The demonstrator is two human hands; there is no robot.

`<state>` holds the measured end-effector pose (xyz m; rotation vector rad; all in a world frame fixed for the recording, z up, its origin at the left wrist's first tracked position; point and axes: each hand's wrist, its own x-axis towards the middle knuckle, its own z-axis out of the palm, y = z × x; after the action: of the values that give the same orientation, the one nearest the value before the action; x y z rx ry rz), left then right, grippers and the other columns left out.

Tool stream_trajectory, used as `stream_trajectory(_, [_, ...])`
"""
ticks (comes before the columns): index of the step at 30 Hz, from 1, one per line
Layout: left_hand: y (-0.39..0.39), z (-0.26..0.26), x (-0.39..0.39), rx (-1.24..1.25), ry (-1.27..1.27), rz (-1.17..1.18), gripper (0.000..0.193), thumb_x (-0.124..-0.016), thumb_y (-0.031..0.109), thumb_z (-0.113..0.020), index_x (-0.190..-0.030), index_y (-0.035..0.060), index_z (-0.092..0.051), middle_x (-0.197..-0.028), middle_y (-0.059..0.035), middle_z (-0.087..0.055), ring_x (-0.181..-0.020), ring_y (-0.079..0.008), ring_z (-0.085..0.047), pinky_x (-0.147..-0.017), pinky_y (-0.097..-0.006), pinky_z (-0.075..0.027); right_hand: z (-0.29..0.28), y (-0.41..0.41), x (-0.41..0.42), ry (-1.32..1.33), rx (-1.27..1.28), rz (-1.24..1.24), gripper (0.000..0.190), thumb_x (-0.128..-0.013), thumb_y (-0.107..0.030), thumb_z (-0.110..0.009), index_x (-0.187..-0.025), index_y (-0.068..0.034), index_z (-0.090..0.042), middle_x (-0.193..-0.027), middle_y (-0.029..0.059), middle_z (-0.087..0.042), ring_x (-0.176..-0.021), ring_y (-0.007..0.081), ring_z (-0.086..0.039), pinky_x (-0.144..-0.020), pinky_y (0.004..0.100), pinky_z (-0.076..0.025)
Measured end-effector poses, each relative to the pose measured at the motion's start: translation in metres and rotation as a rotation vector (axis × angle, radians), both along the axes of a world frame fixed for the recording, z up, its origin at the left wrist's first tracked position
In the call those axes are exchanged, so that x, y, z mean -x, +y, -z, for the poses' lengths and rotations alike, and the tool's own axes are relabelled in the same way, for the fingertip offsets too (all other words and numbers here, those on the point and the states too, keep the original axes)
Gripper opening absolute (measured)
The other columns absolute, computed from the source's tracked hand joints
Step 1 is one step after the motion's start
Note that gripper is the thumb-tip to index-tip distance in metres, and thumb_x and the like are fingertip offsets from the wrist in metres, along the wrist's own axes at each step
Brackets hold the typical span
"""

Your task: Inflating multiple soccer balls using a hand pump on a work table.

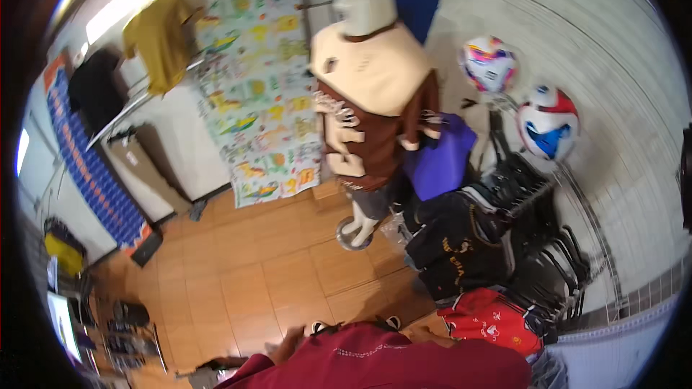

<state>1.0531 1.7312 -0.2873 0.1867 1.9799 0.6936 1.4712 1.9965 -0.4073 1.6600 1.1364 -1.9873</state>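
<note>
My left hand [293,337] hangs low beside my maroon shirt [378,359], above the floor; its fingers are small and blurred. On the other side, my right hand [423,333] is near a red jersey [489,319] on a rack, partly lost against the tan floor and blurred. Whether either hand holds anything cannot be told. Ahead stands a mannequin wearing a brown and cream long-sleeved top [373,75] and a pale cap [370,8], with dark shorts [376,200]. A purple garment [443,156] hangs beside it.
Black garments [465,248] hang on a rack at right, below two balls [549,124] at the wall. A patterned sheet [265,92] covers part of the far wall. Mustard shirt [159,38], black shirt [97,86] and beige trousers [151,173] hang at left. The floor [243,275] is tiled.
</note>
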Motion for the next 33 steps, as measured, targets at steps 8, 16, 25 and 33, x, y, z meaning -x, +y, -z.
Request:
stream_trajectory(8, [0.035, -0.031, 0.080, -0.260, 0.131, -0.214, 0.043, -0.087, 0.041, -0.066, -0.103, 0.0013, -0.071, -0.079, -0.0122, -0.067, -0.066, -0.0201, -0.061, -0.059, -0.0356, -0.052, -0.124, 0.032, 0.273, 0.285, -0.275, 0.022, 0.030, -0.091, -0.036, -0.061, -0.106, -0.011, -0.057, -0.092, 0.0058, -0.062, -0.084, 0.0210, -0.062, -0.067, 0.0407, -0.055])
stream_trajectory(16, [-0.145, -0.019, 0.077, 0.030, -0.003, -0.675, 0.054, -0.082, 0.048, -0.068, -0.108, 0.0009, -0.071, -0.096, -0.0174, -0.072, -0.081, -0.0255, -0.069, -0.073, -0.0383, -0.056, -0.143, -0.034, 0.380, 0.118, -0.224, -0.422, 0.043, -0.090, -0.041, -0.060, -0.118, -0.009, -0.060, -0.098, 0.0074, -0.067, -0.087, 0.0230, -0.065, -0.071, 0.0404, -0.054])
stream_trajectory(25, [-0.337, 0.027, -0.091, 0.474, -0.130, -1.531, 0.042, -0.078, 0.033, -0.068, -0.092, -0.0067, -0.065, -0.089, -0.0205, -0.067, -0.081, -0.0309, -0.070, -0.063, -0.0417, -0.055, -0.105, -0.058, 0.462, 0.165, -0.535, -1.512, 0.037, -0.092, -0.038, -0.055, -0.110, -0.007, -0.065, -0.093, 0.0081, -0.067, -0.073, 0.0214, -0.060, -0.060, 0.0378, -0.049])
stream_trajectory(33, [-0.251, 0.025, -0.093, 0.377, -0.331, -1.700, 0.034, -0.080, 0.030, -0.067, -0.084, -0.0033, -0.064, -0.081, -0.0163, -0.066, -0.070, -0.0305, -0.069, -0.057, -0.0426, -0.055, -0.076, -0.092, 0.690, 0.116, -0.324, -1.481, 0.033, -0.094, -0.032, -0.053, -0.113, -0.007, -0.065, -0.098, 0.0105, -0.067, -0.075, 0.0224, -0.060, -0.061, 0.0379, -0.050])
